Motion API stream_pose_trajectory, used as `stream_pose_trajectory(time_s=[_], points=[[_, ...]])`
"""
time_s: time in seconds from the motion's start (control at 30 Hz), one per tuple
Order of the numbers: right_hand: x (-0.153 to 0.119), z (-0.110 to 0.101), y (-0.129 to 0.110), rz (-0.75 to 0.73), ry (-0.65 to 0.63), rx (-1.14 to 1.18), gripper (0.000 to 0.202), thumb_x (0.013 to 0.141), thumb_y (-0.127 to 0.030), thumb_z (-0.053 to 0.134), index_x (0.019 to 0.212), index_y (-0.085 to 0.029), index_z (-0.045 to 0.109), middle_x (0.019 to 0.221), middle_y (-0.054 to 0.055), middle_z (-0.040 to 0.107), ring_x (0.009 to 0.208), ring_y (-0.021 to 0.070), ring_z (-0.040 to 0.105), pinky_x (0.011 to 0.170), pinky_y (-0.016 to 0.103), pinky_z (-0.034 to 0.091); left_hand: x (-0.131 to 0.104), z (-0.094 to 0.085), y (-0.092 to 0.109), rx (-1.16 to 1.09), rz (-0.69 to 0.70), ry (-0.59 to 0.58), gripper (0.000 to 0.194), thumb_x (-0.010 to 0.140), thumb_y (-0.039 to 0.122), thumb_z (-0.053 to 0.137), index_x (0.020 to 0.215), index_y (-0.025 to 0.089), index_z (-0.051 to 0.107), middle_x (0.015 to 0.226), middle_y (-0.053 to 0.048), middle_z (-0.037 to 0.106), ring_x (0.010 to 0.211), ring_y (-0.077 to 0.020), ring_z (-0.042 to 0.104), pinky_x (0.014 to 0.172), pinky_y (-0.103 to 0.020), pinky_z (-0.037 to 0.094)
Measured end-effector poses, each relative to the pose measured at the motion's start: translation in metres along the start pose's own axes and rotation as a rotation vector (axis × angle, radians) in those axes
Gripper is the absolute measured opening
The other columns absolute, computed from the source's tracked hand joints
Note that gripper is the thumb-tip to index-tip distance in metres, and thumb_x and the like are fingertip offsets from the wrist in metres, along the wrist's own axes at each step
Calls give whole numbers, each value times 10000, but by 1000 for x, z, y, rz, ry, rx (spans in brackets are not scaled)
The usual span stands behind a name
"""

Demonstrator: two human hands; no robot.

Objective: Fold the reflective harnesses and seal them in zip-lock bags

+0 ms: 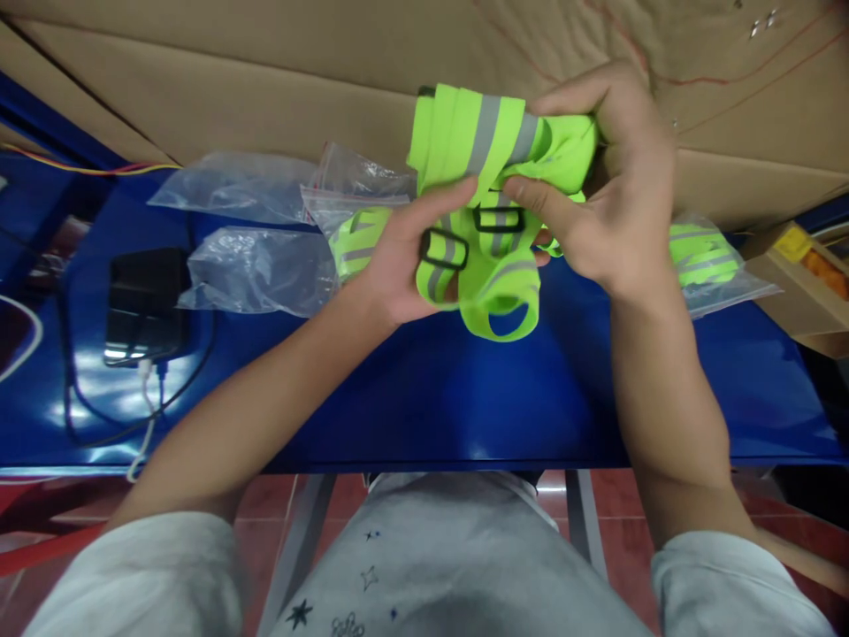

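Observation:
Both hands grip one bundle of neon-yellow reflective strap [451,133] with grey stripes, held above the blue table. Black plastic buckles [443,249] sit on its lower folds, and a loose loop hangs below them. My left hand [415,243] is closed round the bundle's lower left, thumb on top of the folds. On the other side my right hand [616,195] pinches the upper right folds between thumb and fingers; some fingertips are hidden behind the strap. Just left of my left hand lies another yellow strap bundle [358,239], partly covered by clear plastic.
Clear plastic bags [258,270] lie on the blue table [424,398] at left, beside a black box [147,305] with cables plugged in. A bagged yellow strap [703,257] and an open cardboard box [796,292] stand at right. Brown cardboard [232,80] lines the back.

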State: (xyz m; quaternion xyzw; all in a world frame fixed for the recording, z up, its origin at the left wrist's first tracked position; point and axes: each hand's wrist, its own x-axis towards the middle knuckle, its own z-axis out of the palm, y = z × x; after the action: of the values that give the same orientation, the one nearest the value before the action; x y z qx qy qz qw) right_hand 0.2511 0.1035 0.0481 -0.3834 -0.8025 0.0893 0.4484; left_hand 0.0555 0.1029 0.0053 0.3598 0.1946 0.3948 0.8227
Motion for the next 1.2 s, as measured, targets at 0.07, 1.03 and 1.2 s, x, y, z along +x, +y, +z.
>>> stream_pose_trajectory(time_s=[0.07, 1.03, 1.2], points=[[-2, 2, -1, -40, 15, -61, 273, 887, -221, 687, 1122, -357, 655, 1190, -33, 727, 1215, 272, 679, 1097, 448, 556, -1, 1, 3, 6, -35, -37, 437, 878, 550, 725, 1176, 231, 733, 1144, -98, 796, 1245, -418, 696, 979, -565, 633], [-3, 31, 5, 47, -63, -73, 341, 892, -280, 710, 1208, -283, 581, 1301, 38, 691, 1270, 237, 611, 1174, 395, 498, 18, -10, -8, 28, 240, 190, 196, 993, 249, 521, 967, 233, 715, 1132, 13, 788, 1421, -208, 611, 1040, -280, 580], [-11, 52, 13, 20, -86, -87, 378, 1055, -442, 445, 1376, -340, 616, 1536, 40, 590, 1518, 246, 470, 1322, 424, 353, 8, 14, 5, 28, 348, 254, 353, 1099, 433, 383, 954, 263, 656, 1142, 14, 726, 1450, -167, 571, 1057, -309, 578]])
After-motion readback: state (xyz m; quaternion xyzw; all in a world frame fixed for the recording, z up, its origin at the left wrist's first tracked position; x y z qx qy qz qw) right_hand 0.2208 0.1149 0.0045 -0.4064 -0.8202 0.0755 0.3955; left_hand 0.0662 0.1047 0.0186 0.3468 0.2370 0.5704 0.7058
